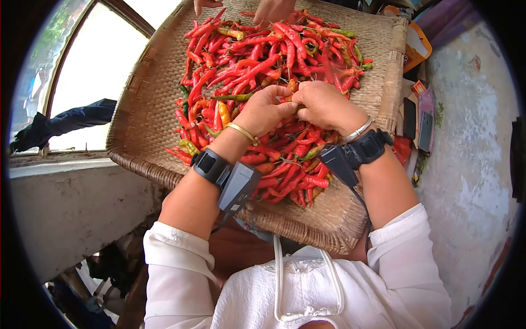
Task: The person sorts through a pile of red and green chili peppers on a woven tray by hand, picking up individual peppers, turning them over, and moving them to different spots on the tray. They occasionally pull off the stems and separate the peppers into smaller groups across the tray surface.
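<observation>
- Left hand (264,112): fingers curled inward, thumb and fingertips pinched on the held chilli (292,86) at the centre of the tray. Most of the pinched part is hidden by the fingers.
- Right hand (324,104): fingers likewise curled and pinched on the same held chilli; its fingertips touch those of the left hand.
- Held chilli: orange-red, located between the two hands, just above the chilli pile (257,60).
- Chilli pile: mostly red pods with a few green and orange ones, spread over the woven tray (145,104), under and around both hands.
- Woven tray: flat basketwork resting across the person's lap, near edge toward the body.
- Wrists: a gold bangle (243,131) and a black strapped device (211,164) on the left; a silver bangle (359,130) and a second black device (366,147) on the right.
- Another person's hands (274,10) rest on the far edge of the pile, well apart from the wearer's hands.
- Two phones (426,131) lie just beside the tray's right edge.
- A window (87,71) stands at left, with a dark cloth (66,123) on its sill.
</observation>
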`<state>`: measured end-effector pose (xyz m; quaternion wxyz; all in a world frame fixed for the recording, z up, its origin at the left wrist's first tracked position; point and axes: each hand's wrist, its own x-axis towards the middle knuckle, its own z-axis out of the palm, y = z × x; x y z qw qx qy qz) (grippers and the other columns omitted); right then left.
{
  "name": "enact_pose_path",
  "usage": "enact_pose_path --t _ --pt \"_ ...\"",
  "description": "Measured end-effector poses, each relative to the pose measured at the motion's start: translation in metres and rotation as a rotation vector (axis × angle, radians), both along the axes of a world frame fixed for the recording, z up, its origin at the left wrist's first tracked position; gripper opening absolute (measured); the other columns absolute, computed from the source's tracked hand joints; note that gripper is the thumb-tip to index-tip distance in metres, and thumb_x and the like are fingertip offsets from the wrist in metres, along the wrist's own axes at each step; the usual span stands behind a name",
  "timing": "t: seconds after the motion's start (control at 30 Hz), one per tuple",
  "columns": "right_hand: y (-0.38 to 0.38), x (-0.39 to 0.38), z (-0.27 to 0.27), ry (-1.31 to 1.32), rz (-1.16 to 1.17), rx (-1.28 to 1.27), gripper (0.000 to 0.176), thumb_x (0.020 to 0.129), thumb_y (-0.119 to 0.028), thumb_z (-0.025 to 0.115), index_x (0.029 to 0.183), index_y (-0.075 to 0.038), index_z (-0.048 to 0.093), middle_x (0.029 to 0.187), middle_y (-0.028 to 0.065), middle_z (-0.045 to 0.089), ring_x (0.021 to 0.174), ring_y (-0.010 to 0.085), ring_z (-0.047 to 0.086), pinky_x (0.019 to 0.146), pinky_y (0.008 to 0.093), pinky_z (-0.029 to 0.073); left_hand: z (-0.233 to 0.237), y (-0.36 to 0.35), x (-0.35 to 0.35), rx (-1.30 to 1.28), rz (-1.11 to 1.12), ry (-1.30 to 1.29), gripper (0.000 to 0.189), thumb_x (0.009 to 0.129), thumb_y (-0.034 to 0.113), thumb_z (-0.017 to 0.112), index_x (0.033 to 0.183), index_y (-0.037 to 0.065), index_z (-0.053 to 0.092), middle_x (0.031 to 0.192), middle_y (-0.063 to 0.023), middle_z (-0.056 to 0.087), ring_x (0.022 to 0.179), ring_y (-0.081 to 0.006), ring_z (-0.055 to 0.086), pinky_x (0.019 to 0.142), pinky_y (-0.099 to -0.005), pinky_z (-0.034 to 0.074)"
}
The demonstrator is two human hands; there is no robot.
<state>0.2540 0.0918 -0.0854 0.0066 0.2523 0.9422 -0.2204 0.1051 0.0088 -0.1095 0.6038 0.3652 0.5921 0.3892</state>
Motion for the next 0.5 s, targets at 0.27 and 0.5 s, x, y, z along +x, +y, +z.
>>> enact_pose_path --t 0.27,0.5 --pt "0.017 0.02 0.047 -0.037 -0.196 -0.226 0.018 0.071 -0.02 0.063 0.072 -0.002 0.062 0.065 0.0169 0.056 0.059 0.0299 0.054 0.059 0.0369 0.043 0.036 -0.002 -0.017 0.044 0.017 0.045 0.015 0.083 0.018 0.062 0.088 0.004 0.059 0.068 0.0011 0.057 0.053 -0.004 0.049 0.045 -0.0177 0.039" --pt "0.016 0.003 0.049 0.808 -0.485 -0.563 0.031 0.084 -0.018 0.059 0.107 0.002 0.057 0.08 0.0064 0.062 0.07 0.0101 0.057 0.06 0.0232 0.045 0.04 -0.004 -0.019 0.048 0.009 -0.022 0.012 0.086 0.019 0.059 0.091 0.009 0.06 0.069 0.0018 0.059 0.047 -0.0004 0.041 0.041 -0.0146 0.03"
